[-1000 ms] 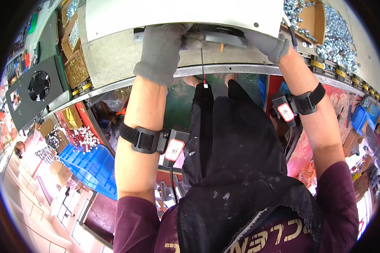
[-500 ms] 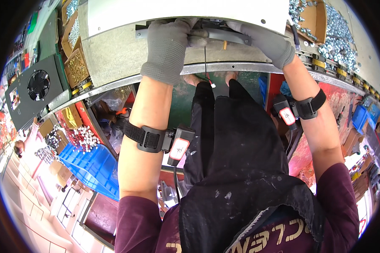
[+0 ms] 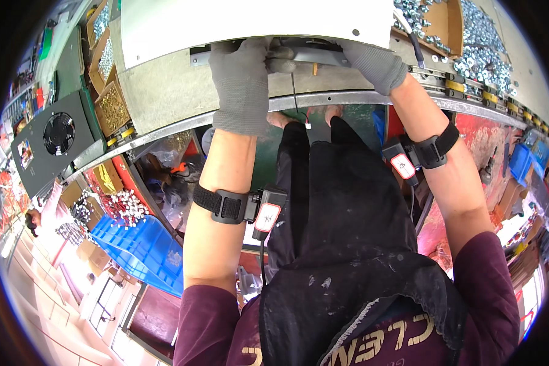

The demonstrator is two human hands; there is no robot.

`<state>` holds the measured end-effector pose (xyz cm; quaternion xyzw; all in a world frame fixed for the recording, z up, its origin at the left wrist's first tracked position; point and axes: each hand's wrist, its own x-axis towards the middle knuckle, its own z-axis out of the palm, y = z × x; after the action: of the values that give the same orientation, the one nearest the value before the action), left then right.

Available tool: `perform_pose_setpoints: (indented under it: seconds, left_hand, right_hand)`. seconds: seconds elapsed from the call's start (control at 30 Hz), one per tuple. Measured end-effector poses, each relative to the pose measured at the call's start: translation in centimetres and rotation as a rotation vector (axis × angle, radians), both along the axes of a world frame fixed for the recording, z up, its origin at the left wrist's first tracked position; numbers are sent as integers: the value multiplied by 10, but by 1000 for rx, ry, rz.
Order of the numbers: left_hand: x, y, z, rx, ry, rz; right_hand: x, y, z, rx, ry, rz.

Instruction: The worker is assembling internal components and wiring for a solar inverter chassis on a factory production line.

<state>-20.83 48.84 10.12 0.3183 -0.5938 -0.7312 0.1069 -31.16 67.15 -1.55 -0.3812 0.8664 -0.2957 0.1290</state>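
Observation:
A large white sheet panel [image 3: 256,18] with small round holes lies at the far side of the bench, partly cut off by the view. Under its near edge runs a grey metal strip [image 3: 324,57]. My left hand [image 3: 241,82], in a grey knit glove, is closed at this strip, its thumb and some fingers bent; what they hold is hidden. My right hand [image 3: 375,66], gloved alike, reaches to the strip's right end, with its fingertips under the panel. A thin dark cable [image 3: 294,88] hangs between my hands over the bench edge, ending in a small white connector [image 3: 308,125].
Boxes of silvery screws [image 3: 448,27] and a heap of bolts [image 3: 479,67] stand right, near a dark cable [image 3: 415,46]. Brass-coloured parts fill a box [image 3: 113,110] at left, beside a black panel with a fan [image 3: 59,133]. A blue crate [image 3: 140,250] stands lower left.
The white panel and the strip have shifted a little to the left, and my right hand has moved left with them. My left hand stays by the strip. The view has tilted slightly.

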Motion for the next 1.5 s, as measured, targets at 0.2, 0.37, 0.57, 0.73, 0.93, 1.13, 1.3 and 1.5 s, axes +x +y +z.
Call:
perform_pose_setpoints:
  seconds: [0.2,0.37,0.57,0.73,0.93,1.13,1.3,1.5]
  left_hand:
    - [-6,-6,3,56,-116,-71]
    - [-5,-6,-1,-64,-104,-116]
    - [-3,-5,-4,275,73,-58]
    - [-7,-14,6,-606,12,-487]
    - [11,-41,21,-1571,-118,-540]
    - [-28,-77,8,-1950,348,-978]
    - [-38,-91,-23,-1799,372,-964]
    - [-43,-87,-28,-1593,238,-1083]
  right_hand:
    - [0,-20,17,-164,-183,-104]
    - [-1,-36,41,-428,-463,-142]
    - [0,-34,65,-665,-720,-130]
    - [7,-40,66,-792,-791,-162]
    - [15,-45,58,-1007,-884,-166]
    - [17,-41,54,-739,-613,-328]
    - [24,-45,56,-626,-351,-527]
    - [26,-43,61,-399,-260,-533]
